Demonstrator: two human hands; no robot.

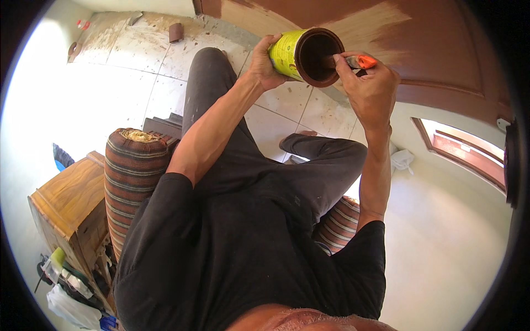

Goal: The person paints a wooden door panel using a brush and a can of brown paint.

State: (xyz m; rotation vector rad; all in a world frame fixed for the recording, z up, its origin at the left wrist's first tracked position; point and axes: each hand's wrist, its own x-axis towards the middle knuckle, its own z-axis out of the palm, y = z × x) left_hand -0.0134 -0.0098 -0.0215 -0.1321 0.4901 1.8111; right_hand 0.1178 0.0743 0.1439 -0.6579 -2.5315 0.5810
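Observation:
My left hand grips a yellow-green paint can from its base end. The can is tilted, its round mouth turned toward me, with dark brown inside. In my right hand is a paintbrush with an orange handle end, pinched between thumb and fingers at the can's rim. Its other end reaches into the mouth, and the bristles cannot be made out clearly. Beyond the can lies a brown wooden door panel with pale, bare-looking patches.
A striped cushioned armrest stands at my left beside a wooden cabinet. Stained white floor tiles carry a brown sandpaper piece and a roll. A white plastic bag lies at the right.

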